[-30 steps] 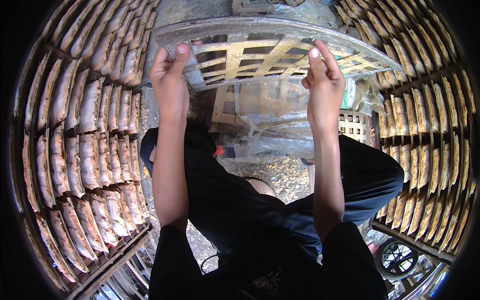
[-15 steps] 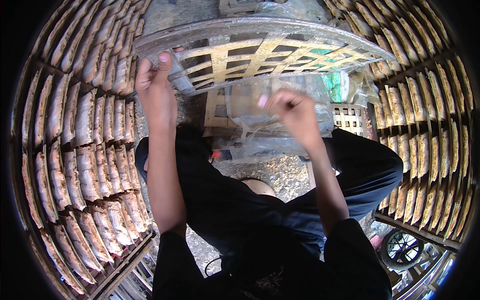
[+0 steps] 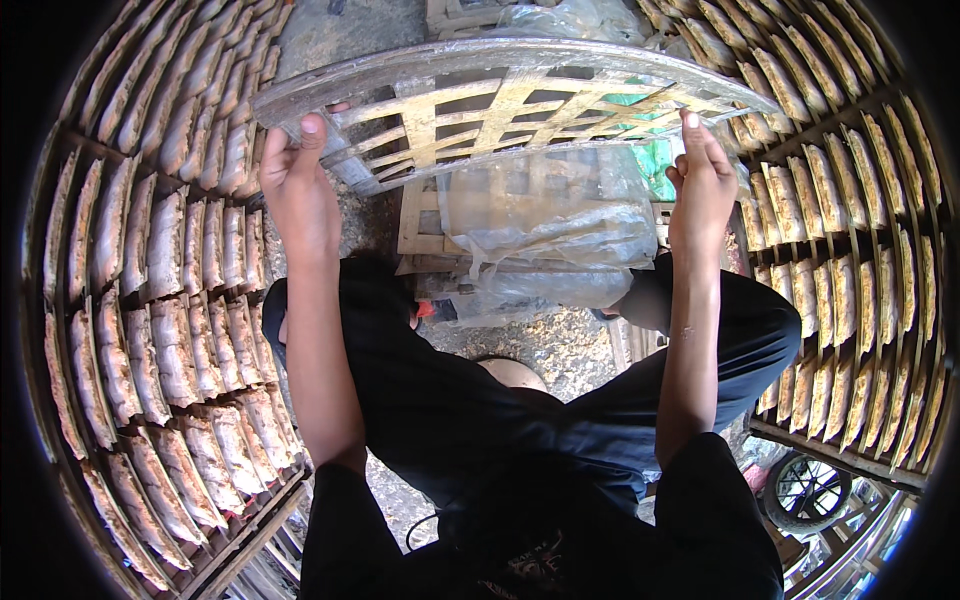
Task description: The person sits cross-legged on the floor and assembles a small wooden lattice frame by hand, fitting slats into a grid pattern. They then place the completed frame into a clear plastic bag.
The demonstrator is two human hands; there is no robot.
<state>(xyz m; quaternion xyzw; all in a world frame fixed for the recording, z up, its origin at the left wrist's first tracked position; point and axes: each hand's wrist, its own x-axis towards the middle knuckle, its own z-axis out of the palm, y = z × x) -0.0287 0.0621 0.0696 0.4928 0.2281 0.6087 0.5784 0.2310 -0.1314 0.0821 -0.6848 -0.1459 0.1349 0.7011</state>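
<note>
A wooden-framed lattice tray [image 3: 520,57] of woven pale slats is held up on its edge in front of me, stretching across the upper middle. My left hand [image 3: 300,190] grips its left end, thumb on the near side and a fingertip showing through the gap beside the frame. At the right end, my right hand [image 3: 703,190] pinches the tray with the thumb up against the slats and the other fingers curled. Beyond and below the tray lies clear plastic sheeting [image 3: 545,225], spread over a slatted wooden stack [image 3: 418,225].
Tall racks of tilted, rough brownish-white slabs flank me at left [image 3: 170,340] and right [image 3: 835,300]. Green plastic [image 3: 655,170] shows behind the tray. A black spoked wheel [image 3: 805,493] stands at lower right. Crumbs litter the floor [image 3: 560,345] between my legs.
My right hand has moved up and right from the middle and taken hold of the tray's right end. The tray and my left hand have shifted slightly left.
</note>
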